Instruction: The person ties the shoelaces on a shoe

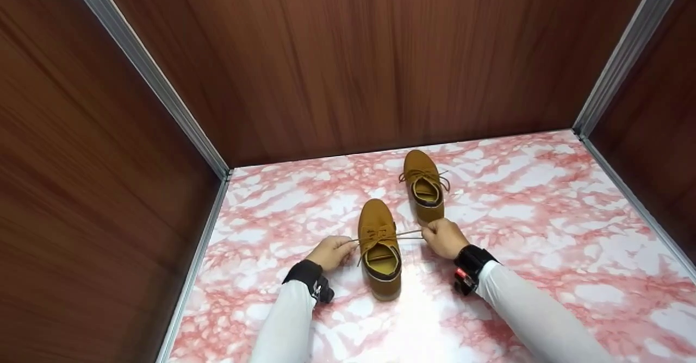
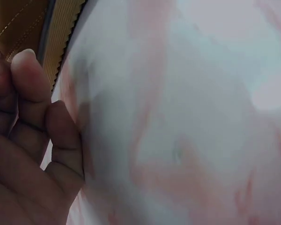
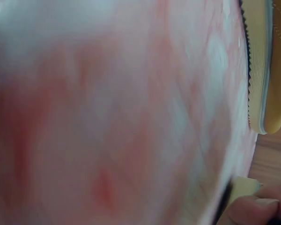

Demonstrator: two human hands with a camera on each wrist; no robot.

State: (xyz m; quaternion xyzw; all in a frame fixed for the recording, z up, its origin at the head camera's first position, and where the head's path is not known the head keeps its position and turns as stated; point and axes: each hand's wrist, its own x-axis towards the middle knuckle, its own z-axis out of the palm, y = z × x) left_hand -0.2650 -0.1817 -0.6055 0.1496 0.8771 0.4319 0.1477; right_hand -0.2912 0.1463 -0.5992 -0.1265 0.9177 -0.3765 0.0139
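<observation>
A tan lace-up shoe point(image 1: 375, 213) stands between the two hands, its toe pointing away. On its left side the left hand point(image 1: 331, 251) pinches a brown shoelace point(image 1: 409, 232). Off to the right, the right hand point(image 1: 446, 238) grips lace strands drawn out taut from the shoe's eyelets. A matching shoe point(image 1: 418, 162) stands farther back, its lace tied in a bow, with the right hand close by its heel. In the left wrist view, curled fingers point(image 2: 30, 77) lie beside the shoe's ridged sole edge. Fingertips point(image 3: 253, 208) show at the lower corner in the right wrist view.
The shoes stand on a red-and-white marbled surface point(image 1: 516, 298). Dark wood-grain panels point(image 1: 348, 69) rise at the back, left and right, joined by grey metal corner strips point(image 1: 157, 86). Each wrist wears a black strap point(image 1: 304, 273) with a small camera.
</observation>
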